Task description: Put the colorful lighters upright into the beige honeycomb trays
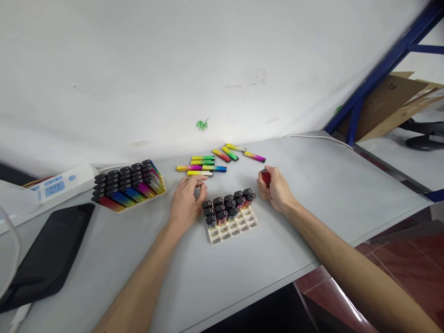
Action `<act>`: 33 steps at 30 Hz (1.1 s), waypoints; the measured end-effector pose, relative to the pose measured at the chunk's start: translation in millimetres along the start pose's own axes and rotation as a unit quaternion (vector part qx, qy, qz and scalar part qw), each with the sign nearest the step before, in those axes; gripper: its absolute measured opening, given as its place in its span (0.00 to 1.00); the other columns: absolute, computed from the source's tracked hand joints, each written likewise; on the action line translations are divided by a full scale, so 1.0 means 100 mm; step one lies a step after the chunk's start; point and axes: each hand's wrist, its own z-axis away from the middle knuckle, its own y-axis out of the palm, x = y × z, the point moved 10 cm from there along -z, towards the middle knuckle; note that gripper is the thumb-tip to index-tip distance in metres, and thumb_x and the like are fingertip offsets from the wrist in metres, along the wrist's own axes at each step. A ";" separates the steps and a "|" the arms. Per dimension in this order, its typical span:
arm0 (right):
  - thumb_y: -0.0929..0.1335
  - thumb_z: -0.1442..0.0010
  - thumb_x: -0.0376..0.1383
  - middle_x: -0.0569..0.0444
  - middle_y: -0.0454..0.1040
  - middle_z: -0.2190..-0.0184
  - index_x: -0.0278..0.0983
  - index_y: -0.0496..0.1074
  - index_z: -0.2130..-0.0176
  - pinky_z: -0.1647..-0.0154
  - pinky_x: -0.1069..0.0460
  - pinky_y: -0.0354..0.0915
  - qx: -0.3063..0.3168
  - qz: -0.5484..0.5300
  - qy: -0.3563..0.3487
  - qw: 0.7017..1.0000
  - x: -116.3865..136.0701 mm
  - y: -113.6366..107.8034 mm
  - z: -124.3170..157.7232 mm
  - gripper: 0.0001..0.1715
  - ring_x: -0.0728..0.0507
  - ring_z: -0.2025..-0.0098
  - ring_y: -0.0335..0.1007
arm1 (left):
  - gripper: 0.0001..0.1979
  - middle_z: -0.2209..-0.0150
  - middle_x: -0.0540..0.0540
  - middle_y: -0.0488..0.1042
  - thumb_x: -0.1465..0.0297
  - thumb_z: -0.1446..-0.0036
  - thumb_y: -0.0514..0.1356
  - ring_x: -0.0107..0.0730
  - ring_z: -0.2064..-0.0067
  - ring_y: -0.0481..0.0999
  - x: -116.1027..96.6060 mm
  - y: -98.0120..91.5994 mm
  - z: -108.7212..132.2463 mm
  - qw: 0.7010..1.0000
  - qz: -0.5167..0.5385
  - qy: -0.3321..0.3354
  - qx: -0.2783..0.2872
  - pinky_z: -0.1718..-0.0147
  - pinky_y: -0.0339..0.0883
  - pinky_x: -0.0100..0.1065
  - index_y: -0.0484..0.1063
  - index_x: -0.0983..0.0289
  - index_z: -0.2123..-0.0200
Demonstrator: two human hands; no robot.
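My right hand (275, 187) is closed round a red lighter (266, 177) with a dark top, just right of a pale tray (236, 230). Several black-topped lighters (222, 215) stand upright in the tray's back and left slots; slots at its front and right hold none. My left hand (189, 196) rests at the tray's left, fingers bent beside a yellow-and-white lighter (200, 173); whether its fingertips hold anything is hidden. More colourful lighters (214, 169) lie flat behind the hands, in two loose groups near the wall.
A full block of lighters (130, 187) stands in a tray on the left. Beside it are a white power strip (62, 185) and a black phone-like device (52, 254). A blue frame (378, 69) and cardboard (391, 106) are at right.
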 end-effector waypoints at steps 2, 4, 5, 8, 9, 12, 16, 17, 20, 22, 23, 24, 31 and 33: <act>0.56 0.35 0.46 0.62 0.45 0.87 0.39 0.54 0.84 0.83 0.53 0.37 -0.004 0.000 -0.003 1.000 0.00 0.00 0.00 0.29 0.52 0.84 0.37 | 0.10 0.66 0.52 0.75 0.72 0.40 0.55 0.36 0.58 0.77 -0.01 0.01 0.00 1.000 0.000 0.006 0.003 0.56 0.68 0.37 0.73 0.60 0.57; 0.57 0.35 0.47 0.62 0.45 0.87 0.39 0.54 0.84 0.82 0.53 0.38 -0.010 0.007 -0.007 1.000 0.01 0.00 0.01 0.29 0.52 0.84 0.37 | 0.10 0.66 0.52 0.75 0.72 0.39 0.54 0.36 0.58 0.77 -0.01 0.02 0.01 1.000 0.001 0.014 0.007 0.56 0.68 0.37 0.73 0.60 0.57; 0.57 0.35 0.48 0.62 0.45 0.87 0.39 0.54 0.83 0.82 0.53 0.38 -0.013 0.011 -0.010 1.000 0.02 -0.01 0.01 0.29 0.52 0.85 0.37 | 0.10 0.66 0.52 0.75 0.72 0.39 0.54 0.37 0.58 0.77 -0.02 0.03 0.01 1.000 0.000 0.018 0.008 0.55 0.68 0.37 0.73 0.60 0.57; 0.57 0.35 0.54 0.62 0.45 0.87 0.39 0.55 0.82 0.82 0.53 0.38 -0.006 0.020 -0.014 1.000 0.04 0.02 0.02 0.32 0.52 0.84 0.38 | 0.10 0.66 0.52 0.76 0.72 0.39 0.54 0.37 0.57 0.77 -0.02 0.03 0.02 1.000 -0.003 0.024 0.005 0.55 0.68 0.38 0.73 0.60 0.57; 0.56 0.35 0.56 0.62 0.46 0.86 0.39 0.56 0.81 0.82 0.53 0.38 0.003 0.019 -0.013 1.000 0.04 0.04 0.02 0.33 0.52 0.84 0.38 | 0.10 0.67 0.52 0.76 0.72 0.39 0.54 0.37 0.57 0.77 -0.02 0.03 0.02 1.000 -0.003 0.023 0.004 0.54 0.68 0.38 0.73 0.60 0.57; 0.56 0.35 0.58 0.61 0.51 0.84 0.38 0.64 0.76 0.82 0.53 0.41 0.009 0.018 -0.016 1.000 0.04 0.05 0.02 0.32 0.52 0.84 0.42 | 0.10 0.66 0.51 0.76 0.72 0.39 0.55 0.36 0.58 0.77 -0.01 0.03 0.02 1.000 0.003 0.019 0.002 0.55 0.69 0.38 0.74 0.59 0.57; 0.60 0.36 0.57 0.58 0.62 0.76 0.38 0.69 0.68 0.78 0.52 0.55 -0.018 0.066 -0.073 0.995 0.14 -0.01 0.01 0.27 0.50 0.78 0.57 | 0.10 0.65 0.52 0.76 0.72 0.39 0.54 0.36 0.58 0.77 -0.02 0.03 0.02 1.000 0.008 0.024 0.003 0.56 0.69 0.38 0.74 0.59 0.58; 0.62 0.37 0.57 0.57 0.65 0.75 0.38 0.69 0.68 0.74 0.52 0.59 -0.019 0.094 -0.094 0.991 0.19 -0.01 0.02 0.26 0.49 0.75 0.60 | 0.10 0.65 0.52 0.76 0.72 0.39 0.54 0.37 0.58 0.77 -0.03 0.03 0.02 1.000 0.010 0.026 0.003 0.56 0.69 0.38 0.73 0.59 0.58; 0.68 0.40 0.53 0.56 0.69 0.73 0.38 0.70 0.68 0.67 0.51 0.62 -0.019 0.198 -0.149 0.969 0.38 0.01 0.08 0.20 0.47 0.70 0.63 | 0.09 0.65 0.53 0.77 0.72 0.39 0.54 0.38 0.56 0.77 -0.03 0.04 0.03 0.999 0.011 0.032 0.007 0.56 0.69 0.39 0.74 0.59 0.58; 0.69 0.39 0.50 0.55 0.72 0.72 0.38 0.71 0.66 0.64 0.50 0.62 -0.017 0.238 -0.171 0.956 0.49 0.01 0.18 0.18 0.46 0.69 0.65 | 0.09 0.65 0.53 0.77 0.72 0.39 0.54 0.38 0.56 0.76 -0.03 0.05 0.03 0.999 0.009 0.031 0.009 0.56 0.69 0.39 0.74 0.59 0.59; 0.69 0.38 0.49 0.54 0.74 0.72 0.38 0.71 0.65 0.63 0.49 0.63 -0.019 0.245 -0.182 0.952 0.55 0.00 0.25 0.17 0.46 0.68 0.67 | 0.09 0.65 0.53 0.77 0.72 0.39 0.54 0.39 0.56 0.76 -0.03 0.04 0.03 1.000 0.009 0.029 0.009 0.55 0.69 0.40 0.74 0.59 0.59; 0.68 0.37 0.48 0.53 0.75 0.70 0.38 0.72 0.64 0.62 0.49 0.64 -0.025 0.252 -0.194 0.948 0.61 -0.02 0.33 0.16 0.45 0.67 0.69 | 0.09 0.65 0.53 0.77 0.72 0.39 0.54 0.39 0.55 0.76 -0.04 0.04 0.03 1.000 0.008 0.027 0.009 0.55 0.69 0.40 0.74 0.59 0.60; 0.71 0.38 0.42 0.52 0.76 0.61 0.44 0.70 0.53 0.63 0.46 0.73 -0.123 0.307 -0.346 0.878 0.98 -0.11 1.17 0.14 0.43 0.64 0.77 | 0.10 0.65 0.53 0.78 0.72 0.39 0.54 0.39 0.56 0.76 -0.04 0.05 0.03 1.000 0.011 0.021 0.015 0.56 0.70 0.40 0.74 0.58 0.60; 0.72 0.38 0.41 0.52 0.75 0.59 0.46 0.69 0.52 0.64 0.46 0.74 -0.092 0.343 -0.372 0.858 0.96 0.06 1.29 0.15 0.42 0.63 0.78 | 0.09 0.65 0.53 0.78 0.72 0.39 0.54 0.39 0.56 0.76 -0.03 0.06 0.03 1.000 0.009 0.024 0.015 0.57 0.70 0.40 0.74 0.58 0.60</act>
